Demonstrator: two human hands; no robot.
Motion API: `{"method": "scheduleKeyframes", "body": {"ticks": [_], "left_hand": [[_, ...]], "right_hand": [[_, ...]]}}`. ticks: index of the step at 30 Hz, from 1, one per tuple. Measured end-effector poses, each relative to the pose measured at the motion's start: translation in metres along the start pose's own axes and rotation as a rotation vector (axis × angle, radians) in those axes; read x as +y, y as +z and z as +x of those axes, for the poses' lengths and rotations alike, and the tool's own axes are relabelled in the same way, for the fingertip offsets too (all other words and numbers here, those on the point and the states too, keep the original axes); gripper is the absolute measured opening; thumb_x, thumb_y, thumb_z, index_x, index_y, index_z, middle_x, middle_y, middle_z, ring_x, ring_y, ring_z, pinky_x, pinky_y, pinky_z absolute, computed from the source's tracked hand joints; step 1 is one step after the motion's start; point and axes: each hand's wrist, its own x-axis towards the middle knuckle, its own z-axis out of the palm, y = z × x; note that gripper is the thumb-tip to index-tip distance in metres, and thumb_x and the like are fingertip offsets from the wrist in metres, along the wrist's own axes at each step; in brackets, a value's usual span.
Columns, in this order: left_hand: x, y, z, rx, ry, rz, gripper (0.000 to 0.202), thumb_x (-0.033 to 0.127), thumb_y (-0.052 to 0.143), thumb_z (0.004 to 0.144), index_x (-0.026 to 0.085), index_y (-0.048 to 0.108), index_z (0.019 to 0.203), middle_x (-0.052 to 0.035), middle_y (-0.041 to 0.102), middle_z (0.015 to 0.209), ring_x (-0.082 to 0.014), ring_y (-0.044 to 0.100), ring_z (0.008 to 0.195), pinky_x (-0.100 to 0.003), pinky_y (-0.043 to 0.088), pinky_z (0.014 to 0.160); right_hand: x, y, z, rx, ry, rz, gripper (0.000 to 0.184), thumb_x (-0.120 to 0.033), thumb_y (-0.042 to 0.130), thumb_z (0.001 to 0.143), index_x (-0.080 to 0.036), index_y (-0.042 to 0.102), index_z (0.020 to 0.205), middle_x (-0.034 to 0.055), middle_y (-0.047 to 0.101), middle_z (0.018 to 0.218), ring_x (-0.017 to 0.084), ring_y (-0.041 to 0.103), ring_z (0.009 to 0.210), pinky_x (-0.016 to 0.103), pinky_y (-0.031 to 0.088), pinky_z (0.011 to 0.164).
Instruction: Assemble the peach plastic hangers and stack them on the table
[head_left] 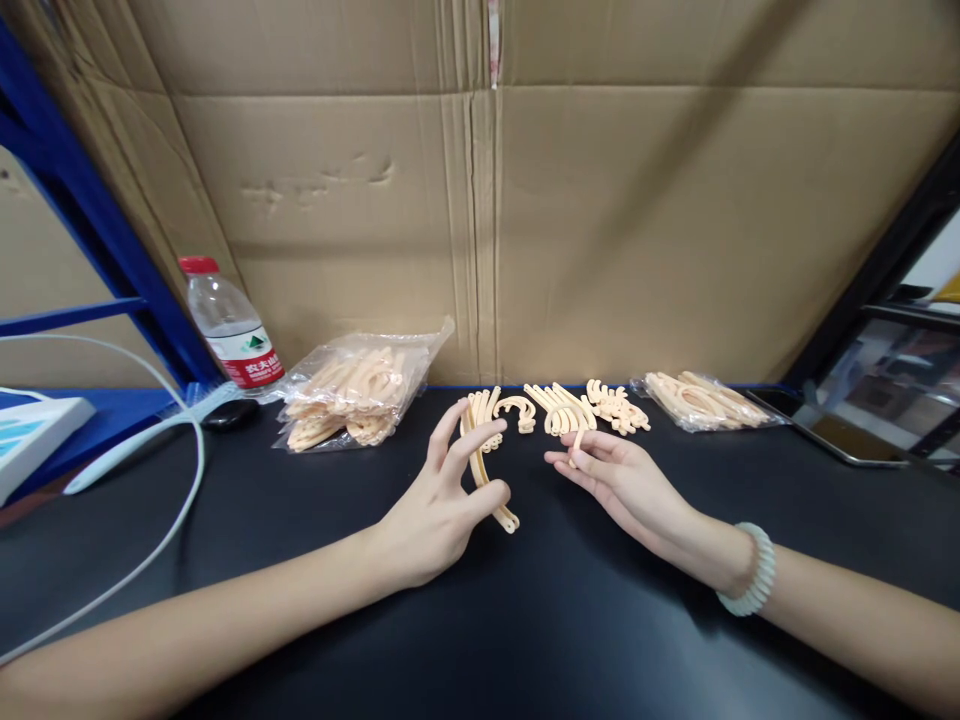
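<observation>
My left hand rests on the black table with thumb and fingers pinched round a long curved cream plastic strip. My right hand lies palm up to the right, its fingers loosely curled round a small cream piece. A pale bead bracelet sits on the right wrist. Just beyond the hands lie several loose cream plastic pieces in small groups.
A clear bag of cream parts lies at the back left, another bag at the back right. A water bottle, a white cable and a blue rack stand left. Cardboard walls the back; a tablet-like device lies right.
</observation>
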Motion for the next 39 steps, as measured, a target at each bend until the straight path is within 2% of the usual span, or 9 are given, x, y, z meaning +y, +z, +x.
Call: {"method": "scheduleKeyframes", "body": {"ticks": [5, 9, 12, 17, 22, 26, 29, 35, 39], "left_hand": [[0.001, 0.007, -0.001, -0.036, -0.167, -0.106, 0.032, 0.002, 0.045, 0.085, 0.027, 0.061, 0.098, 0.0012, 0.013, 0.154, -0.0373, 0.005, 0.143, -0.067, 0.024, 0.11], [0.002, 0.013, -0.002, -0.116, -0.276, -0.187, 0.036, 0.007, 0.042, 0.089, 0.031, 0.058, 0.111, -0.0026, 0.036, 0.145, -0.0307, 0.031, 0.136, -0.052, 0.047, 0.099], [0.001, 0.009, -0.002, -0.154, -0.22, -0.238, 0.034, 0.003, 0.035, 0.09, 0.026, 0.058, 0.102, -0.0042, 0.033, 0.146, -0.0245, 0.046, 0.124, -0.04, 0.051, 0.093], [0.003, -0.004, 0.003, -0.108, -0.18, -0.446, 0.024, 0.008, 0.031, 0.094, 0.02, 0.051, 0.091, -0.0064, 0.045, 0.104, -0.016, 0.053, 0.085, -0.031, 0.051, 0.077], [0.007, -0.004, 0.006, -0.097, -0.216, -0.611, 0.024, 0.007, 0.033, 0.095, 0.021, 0.052, 0.095, -0.0041, 0.042, 0.093, -0.0161, 0.048, 0.082, -0.029, 0.05, 0.072], [0.005, 0.002, 0.005, -0.094, -0.153, -0.655, 0.029, 0.004, 0.036, 0.093, 0.024, 0.048, 0.109, -0.0071, 0.041, 0.116, -0.0145, 0.051, 0.084, -0.031, 0.052, 0.075], [0.004, 0.004, 0.005, -0.068, -0.13, -0.688, 0.047, 0.003, 0.032, 0.092, 0.03, 0.041, 0.129, -0.0097, 0.024, 0.145, -0.0134, 0.055, 0.087, -0.034, 0.052, 0.081], [0.001, 0.007, 0.007, -0.095, -0.082, -0.598, 0.07, -0.001, 0.033, 0.088, 0.038, 0.024, 0.145, -0.0097, 0.032, 0.146, -0.0066, 0.052, 0.062, -0.026, 0.053, 0.067], [-0.001, 0.011, 0.01, -0.107, 0.049, -0.504, 0.093, -0.007, 0.034, 0.083, 0.053, 0.001, 0.146, -0.0069, 0.015, 0.158, -0.0056, 0.054, 0.065, -0.024, 0.052, 0.067]], "right_hand": [[0.0, 0.0, -0.001, -0.02, -0.019, -0.001, 0.023, -0.034, 0.083, 0.071, -0.019, 0.066, 0.078, 0.003, 0.057, 0.103, 0.026, 0.064, 0.105, 0.042, 0.049, 0.098], [-0.001, 0.001, 0.0, 0.002, -0.002, -0.013, 0.025, -0.034, 0.084, 0.069, -0.019, 0.067, 0.079, 0.0024, 0.058, 0.101, 0.017, 0.065, 0.087, 0.033, 0.053, 0.083], [-0.002, 0.002, 0.0, 0.005, 0.003, -0.043, 0.027, -0.036, 0.084, 0.069, -0.019, 0.067, 0.081, 0.0003, 0.058, 0.086, 0.012, 0.061, 0.072, 0.026, 0.051, 0.067], [-0.003, 0.004, -0.002, -0.002, -0.008, -0.077, 0.028, -0.037, 0.084, 0.068, -0.018, 0.066, 0.077, 0.0008, 0.059, 0.085, 0.011, 0.058, 0.066, 0.026, 0.049, 0.063], [-0.004, 0.004, -0.003, 0.008, 0.03, -0.045, 0.029, -0.036, 0.086, 0.066, -0.017, 0.067, 0.078, 0.0011, 0.06, 0.083, 0.013, 0.061, 0.071, 0.028, 0.051, 0.07], [-0.003, 0.004, -0.002, 0.0, 0.022, -0.039, 0.03, -0.036, 0.086, 0.066, -0.017, 0.067, 0.079, 0.0006, 0.061, 0.083, 0.012, 0.062, 0.071, 0.026, 0.05, 0.07], [-0.003, 0.004, -0.002, -0.008, 0.028, -0.029, 0.03, -0.036, 0.087, 0.066, -0.017, 0.068, 0.08, 0.0002, 0.061, 0.083, 0.012, 0.063, 0.072, 0.025, 0.05, 0.071], [-0.004, 0.004, -0.003, -0.033, 0.017, -0.016, 0.026, -0.034, 0.086, 0.068, -0.017, 0.068, 0.077, -0.0003, 0.061, 0.085, 0.01, 0.062, 0.071, 0.024, 0.05, 0.069], [-0.005, 0.004, -0.003, -0.04, 0.013, -0.007, 0.026, -0.034, 0.086, 0.068, -0.016, 0.068, 0.076, -0.0005, 0.061, 0.086, 0.01, 0.062, 0.07, 0.023, 0.05, 0.068]]}}
